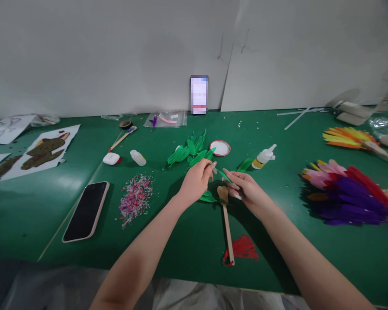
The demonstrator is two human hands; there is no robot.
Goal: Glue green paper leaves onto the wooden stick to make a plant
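Two bare hands are working close together above the green tabletop [177, 254], both pinching one slim green feather [225, 175]. The left hand [196, 180] is gripping one end between thumb and fingertips, while the right hand [248, 188] is holding the other, so the feather is spanning the narrow gap between them. Just below, a wooden stick [227, 230] with a wide, rounded head is lying near the person, its red tassel [245, 249] spreading to the right of the lower end. Another green piece [208, 196] is resting just left of that head; whether it is touching the wood, I cannot tell.

Beyond the left hand, a heap of green feathers [191, 150] is sitting beside a round, red-rimmed lid [220, 148]. A glue bottle [263, 159] is standing past the right hand. To the left, a pile of colourful bits [136, 199] is lying between a small white bottle [138, 158] and a dark-screened phone [86, 211]. Far right, a purple, red and pink feather bundle [358, 198] is lying below a yellow-orange one [348, 137].
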